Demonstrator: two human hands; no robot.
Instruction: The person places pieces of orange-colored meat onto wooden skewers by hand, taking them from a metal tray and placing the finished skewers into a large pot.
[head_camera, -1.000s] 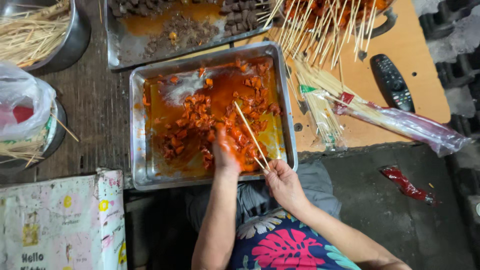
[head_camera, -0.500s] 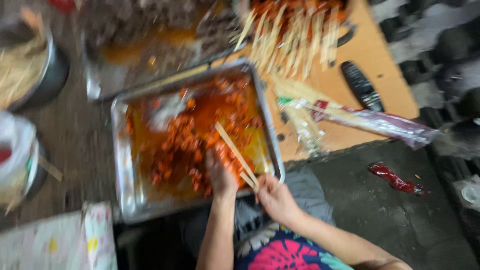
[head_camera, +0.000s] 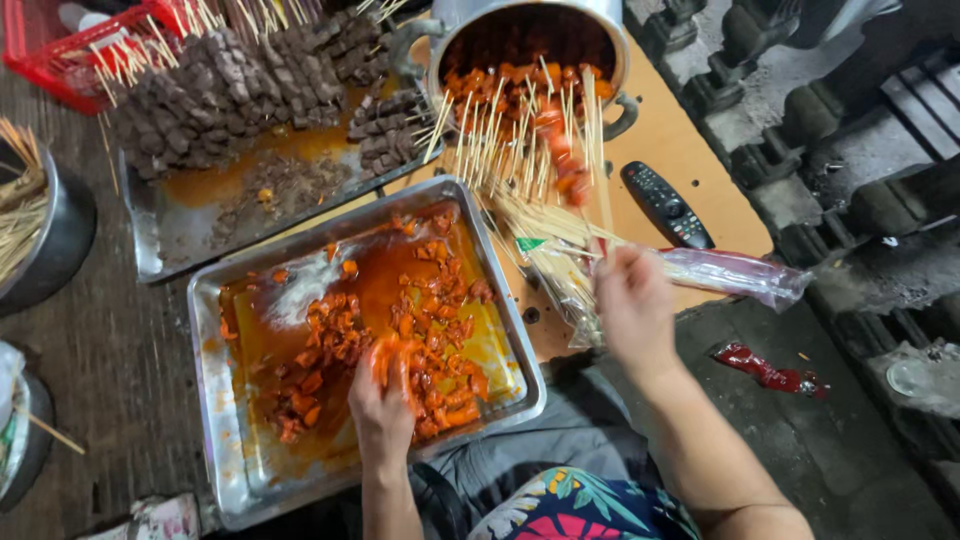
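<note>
Since the earlier frames the right hand (head_camera: 633, 305) has left the steel tray (head_camera: 232, 470) and gone to the clear bag of bamboo skewers (head_camera: 735, 272) just right of the tray, and the stick it held over the meat is no longer seen there.

Head view: the left hand (head_camera: 382, 398) lies inside the tray at its near side, fingers (head_camera: 385, 352) curled around orange marinated meat pieces (head_camera: 440, 300) that sit in oily red sauce. The right hand rests on the skewer bag just beyond the tray's right rim, its fingers folded onto the sticks; whether they pinch one I cannot tell. Behind the tray's right corner stands a metal pot (head_camera: 530, 40) filled with finished orange skewers. Behind the tray's left part sits a second tray of dark skewered meat (head_camera: 230, 85). A black remote (head_camera: 666, 204) lies on the orange tabletop (head_camera: 690, 150) right of the tray, past the bag. Far left of the tray, a metal bowl (head_camera: 45, 245) holds loose sticks.
</note>
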